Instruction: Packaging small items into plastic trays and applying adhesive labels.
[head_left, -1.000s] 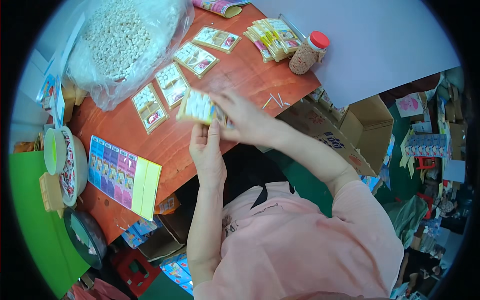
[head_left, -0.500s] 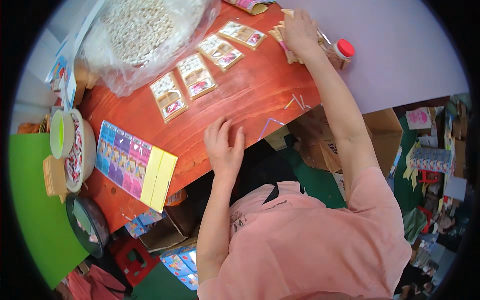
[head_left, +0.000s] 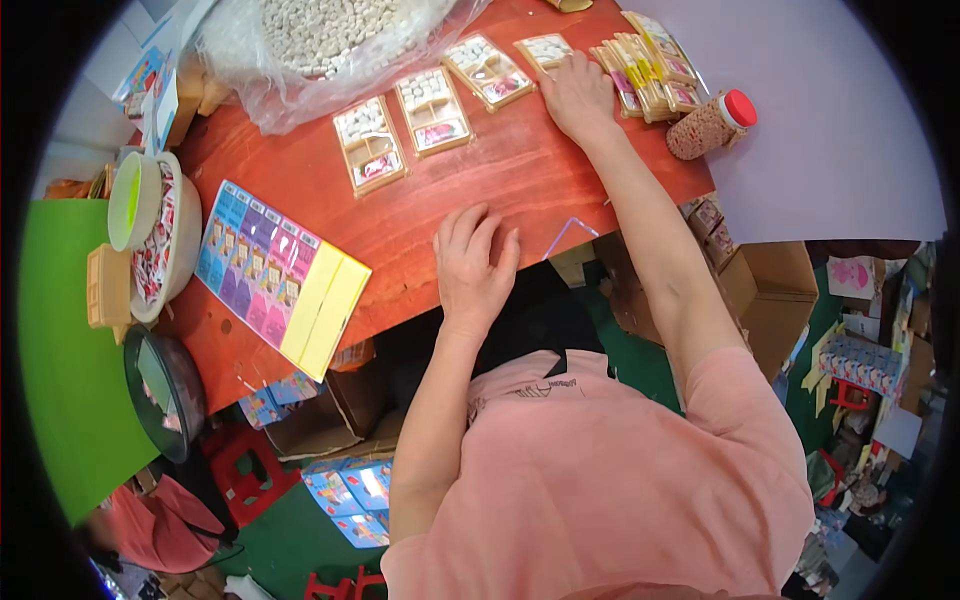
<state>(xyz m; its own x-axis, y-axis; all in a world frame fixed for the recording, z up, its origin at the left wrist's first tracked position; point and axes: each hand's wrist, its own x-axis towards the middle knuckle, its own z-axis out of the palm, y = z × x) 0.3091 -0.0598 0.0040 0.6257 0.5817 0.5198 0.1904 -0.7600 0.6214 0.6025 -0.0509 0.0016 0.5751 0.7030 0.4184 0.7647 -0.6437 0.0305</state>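
Observation:
Four shallow compartment trays stand in a row on the red table: a first tray (head_left: 385, 170), a second tray (head_left: 427, 88), a third tray (head_left: 478, 55) and a fourth tray (head_left: 548, 42). White pellets fill one part of each, and red packets show in three. My right hand (head_left: 582, 105) is closed over the near end of the fourth tray, hiding its lower part. Beside that hand lies a cluster of filled trays (head_left: 640, 75). My left hand (head_left: 475, 260) rests near the table's front edge, holding nothing, thumb apart from its loosely bent fingers.
A clear bag of white pellets (head_left: 335, 35) lies at the back. A red-lidded jar (head_left: 692, 130) stands right. A printed colored sheet (head_left: 275, 280), a bowl of red packets (head_left: 178, 255) and a black basin (head_left: 185, 400) are at left. Below right is an open cardboard box (head_left: 780, 300).
My right hand has moved left and nearer, from the tray cluster to the fourth tray. The view has shifted. My left hand stays near the table's front edge.

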